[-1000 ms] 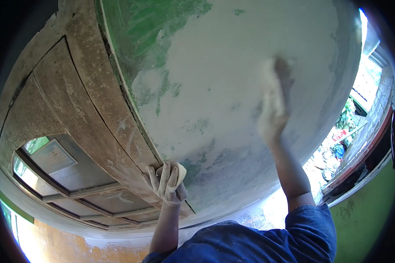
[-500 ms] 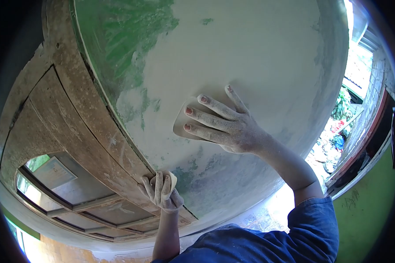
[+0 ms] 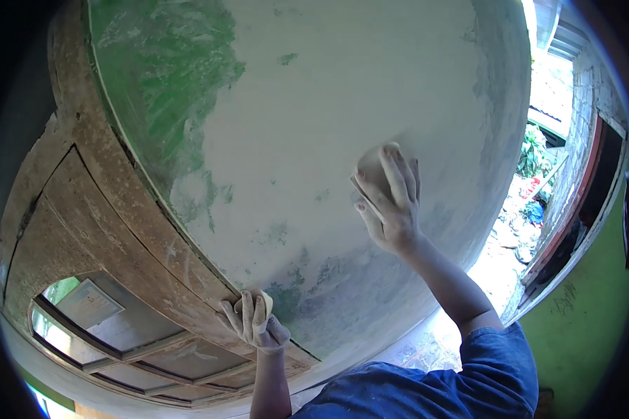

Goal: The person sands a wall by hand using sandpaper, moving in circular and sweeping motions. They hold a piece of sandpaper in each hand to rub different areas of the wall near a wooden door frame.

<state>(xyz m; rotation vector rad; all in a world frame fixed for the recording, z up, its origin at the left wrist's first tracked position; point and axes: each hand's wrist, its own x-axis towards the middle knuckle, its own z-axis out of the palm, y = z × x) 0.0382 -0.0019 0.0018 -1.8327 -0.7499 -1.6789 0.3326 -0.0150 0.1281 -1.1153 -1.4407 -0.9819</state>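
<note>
My right hand (image 3: 393, 202), coated in white dust, is closed on a pale sheet of sandpaper (image 3: 370, 167) against the wall. The sandpaper is bent under my fingers. This wall (image 3: 307, 91) carries a broad whitish smoothed patch, with green paint showing at the upper left and grey-green blotches lower down. Lower left, my dusty left hand (image 3: 258, 325) is at the edge where the wall meets a wooden door frame (image 3: 182, 258). Its fingers are curled around a small pale folded piece (image 3: 268, 303), whose material I cannot make out.
A worn brown wooden door with glass panes (image 3: 126, 321) fills the left side. At the right, a bright opening shows plants (image 3: 533, 150) and scattered items outside. A green wall (image 3: 573, 328) stands at the lower right.
My right hand has moved right across the wall, turning from spread and flat to fingers pointing up and drawn together around the sandpaper. My left hand stays at the frame edge.
</note>
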